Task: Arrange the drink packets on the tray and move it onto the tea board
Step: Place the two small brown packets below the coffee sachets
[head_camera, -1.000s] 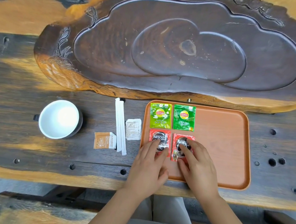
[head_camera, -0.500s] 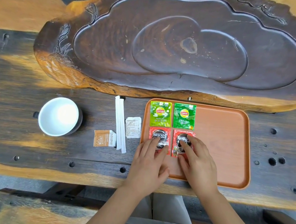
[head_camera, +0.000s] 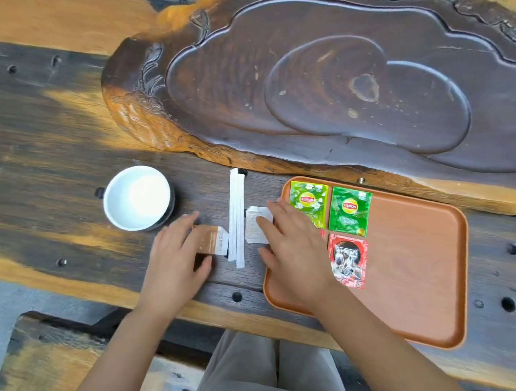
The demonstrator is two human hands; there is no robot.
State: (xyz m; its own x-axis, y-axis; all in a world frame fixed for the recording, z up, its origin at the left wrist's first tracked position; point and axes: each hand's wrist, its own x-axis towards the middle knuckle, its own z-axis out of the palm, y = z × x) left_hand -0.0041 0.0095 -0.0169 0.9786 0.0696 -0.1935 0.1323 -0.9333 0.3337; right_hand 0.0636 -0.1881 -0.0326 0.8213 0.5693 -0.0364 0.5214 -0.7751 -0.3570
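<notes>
An orange tray [head_camera: 407, 274] lies on the table near its front edge. On its left part sit two green Lipton packets [head_camera: 308, 202] [head_camera: 349, 210] and a red Nescafe packet [head_camera: 348, 260]; a second red packet is almost fully hidden under my right hand [head_camera: 296, 247]. That hand reaches left over the tray's edge, fingers spread, fingertips on a small white packet [head_camera: 254, 230]. My left hand [head_camera: 177, 257] rests on an orange-brown packet [head_camera: 212, 240], thumb and fingers around it. White stick packets [head_camera: 236, 218] lie between the two hands. The dark carved tea board [head_camera: 357, 88] lies behind the tray.
A white cup [head_camera: 136, 201] stands on the table left of the packets. The tray's right half [head_camera: 420, 244] holds nothing. The table's front edge runs just below my wrists, with my lap and a bench beneath.
Both hands have left the red Nescafe packets and moved left: my left hand onto the orange-brown packet, my right hand onto the small white packet. The camera view has shifted left too.
</notes>
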